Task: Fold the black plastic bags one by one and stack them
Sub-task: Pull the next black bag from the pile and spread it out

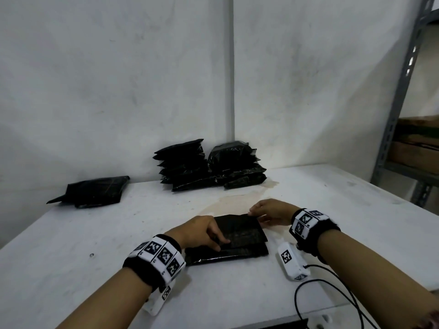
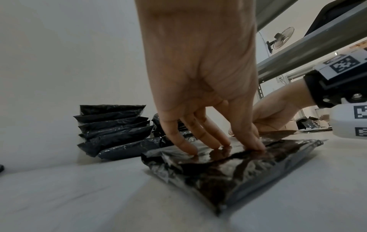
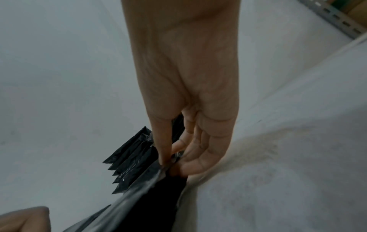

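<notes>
One black plastic bag (image 1: 237, 236), partly folded into a flat rectangle, lies on the white bench (image 1: 332, 210) near its front edge, directly before the person. Left hand (image 1: 202, 230): fingers extended and spread, fingertips (image 2: 222, 143) pressing down on the bag's upper surface near its left side; nothing is gripped. Right hand (image 1: 270, 211): thumb and forefinger pinch the bag's far right corner, as the right wrist view shows, the pinched edge (image 3: 164, 168) raised slightly off the layer beneath. Both wrists carry black bands with white coded marker blocks.

Behind the bag, against the wall, stand two stacks of folded bags (image 1: 209, 165), side by side and touching, their edges fanned unevenly. Well apart to the left, a single loosely flattened bag (image 1: 95, 192) rests near the bench's left edge, one corner drawn to a point. A brownish stain (image 1: 237, 198) marks the bench surface between the stacks and the hands. Grey metal shelving (image 1: 401, 91) stands at the right, holding cardboard boxes.
</notes>
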The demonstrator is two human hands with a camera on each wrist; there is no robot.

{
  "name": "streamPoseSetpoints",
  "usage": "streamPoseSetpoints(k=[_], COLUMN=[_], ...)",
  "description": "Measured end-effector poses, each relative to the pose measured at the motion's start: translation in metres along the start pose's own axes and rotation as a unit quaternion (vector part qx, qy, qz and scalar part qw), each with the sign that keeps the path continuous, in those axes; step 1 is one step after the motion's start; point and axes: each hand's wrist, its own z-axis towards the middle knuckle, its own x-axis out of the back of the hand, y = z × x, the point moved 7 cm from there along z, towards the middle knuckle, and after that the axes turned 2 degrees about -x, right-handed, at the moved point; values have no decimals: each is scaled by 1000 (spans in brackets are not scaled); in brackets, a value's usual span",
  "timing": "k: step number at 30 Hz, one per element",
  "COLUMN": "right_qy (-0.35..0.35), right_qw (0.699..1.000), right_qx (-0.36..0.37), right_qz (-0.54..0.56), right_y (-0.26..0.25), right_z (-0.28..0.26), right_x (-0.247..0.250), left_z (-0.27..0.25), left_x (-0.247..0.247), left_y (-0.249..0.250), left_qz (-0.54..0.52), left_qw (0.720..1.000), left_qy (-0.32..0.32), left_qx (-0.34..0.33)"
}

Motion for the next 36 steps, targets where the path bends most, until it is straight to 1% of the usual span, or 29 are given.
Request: streamPoseSetpoints(k=[2,6,7,9,10,11,12,13,14,15,16,18,20,23,24,25,26,27,28,29,30,31,32,34,35,36], right_qy=[17,80,99,149,161,146,95,26,-40,-88,-117,-125,-124,-132,-133,-134,-136,-138,-140,-140,-140,-138,-136,-132,-130,-128], right_qw=[1000,996,994,978,972,973,979,983,983,978,970,963,962,964,964,965,965,966,966,966,967,967,966,967,968,969], right_qx=[15,-16,-13,37,75,110,132,134,116,94,78,62,49,26,21,16,14,11,9,7,5,4,4,2,2,4], right_qz=[-9,-24,-49,-139,-153,-139,-125,-121,-137,-166,-197,-232,-238,-231,-230,-226,-223,-220,-217,-215,-215,-216,-218,-218,-216,-213], right_y=[0,6,3,-12,-22,-29,-36,-38,-37,-33,-28,-22,-17,-14,-13,-13,-12,-11,-11,-11,-10,-11,-12,-11,-11,-10], right_z=[-1,0,1,0,-5,-8,-12,-15,-19,-22,-23,-20,-16,-15,-15,-15,-15,-15,-15,-15,-14,-15,-15,-14,-14,-13], right_x=[2,11,14,19,19,16,6,-8,-22,-35,-45,-55,-59,-60,-59,-60,-60,-60,-61,-61,-61,-61,-60,-60,-60,-60], left_z=[1,1,1,1,2,2,3,4,5,6,7,7,6,1,-1,-3,-7,-12,-18,-21,-21,-19,-14,-5,-2,0], left_x=[0,-1,-1,-2,-2,-2,-1,0,1,2,2,1,3,17,19,18,14,10,8,9,12,15,18,21,20,14], left_y=[-4,-7,-7,-8,-9,-10,-12,-15,-18,-22,-25,-29,-33,-39,-43,-48,-55,-61,-69,-73,-74,-70,-60,-33,-20,-9], left_qz=[3,2,1,0,-2,-4,-6,-6,-4,-3,-3,-8,-37,-30,-16,1,29,68,112,148,168,176,167,118,85,63], left_qw=[1000,1000,1000,1000,1000,1000,999,999,999,998,997,996,995,995,995,994,989,977,961,947,942,946,958,986,993,996], left_qy=[-3,-3,-4,-5,-5,-3,1,8,17,24,28,28,29,57,45,12,-37,-89,-127,-140,-131,-108,-72,13,39,39], left_qx=[14,23,24,27,29,30,34,40,49,59,71,87,89,81,88,107,140,180,220,249,260,250,220,120,68,40])
